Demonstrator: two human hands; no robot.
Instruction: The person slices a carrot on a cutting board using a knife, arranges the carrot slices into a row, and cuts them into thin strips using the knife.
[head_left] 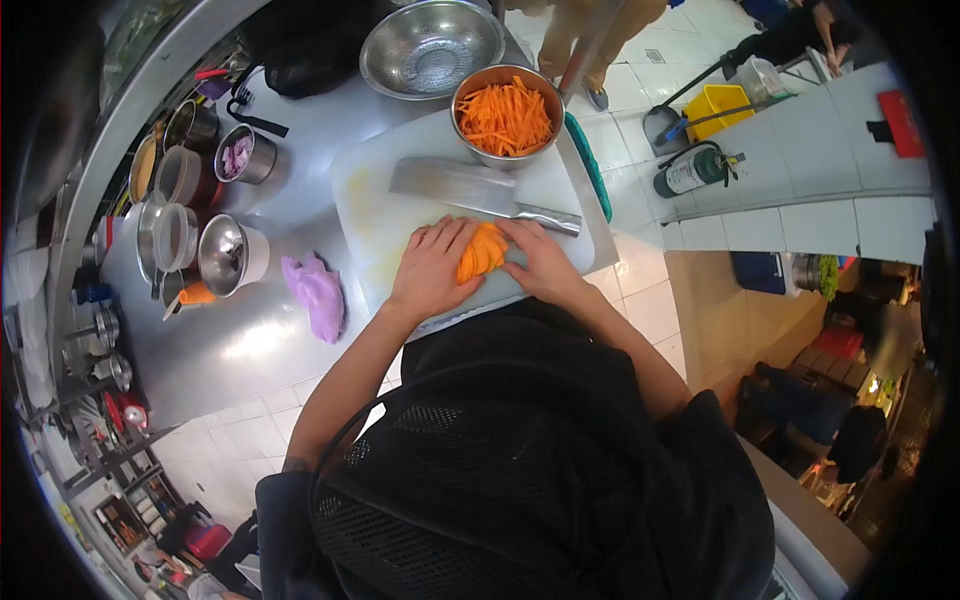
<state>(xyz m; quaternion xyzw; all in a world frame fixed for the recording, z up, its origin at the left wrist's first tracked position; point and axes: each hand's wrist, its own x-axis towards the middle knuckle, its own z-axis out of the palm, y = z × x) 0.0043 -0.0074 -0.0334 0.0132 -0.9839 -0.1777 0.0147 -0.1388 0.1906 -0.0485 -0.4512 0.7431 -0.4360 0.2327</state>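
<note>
A small pile of sliced carrot [482, 252] lies at the near side of the white cutting board [365, 190]. My left hand [437, 265] presses against its left side, fingers curled over the top. From the right, my right hand [543, 262] cups the same slices, thumb and fingers against them. Just beyond my hands a cleaver [455, 185] rests flat on the board, its metal handle pointing right. A metal bowl [498, 160] heaped with carrot strips [505, 118] stands at the board's far edge.
Left of the board lies a crumpled lilac item [315, 295]. Several containers stand farther left, among them a metal pot [245, 160] with purple-white pieces and a steel bowl [222, 255]. A perforated metal colander [432, 50] sits at the back. Another person's legs [570, 45] are beyond the table.
</note>
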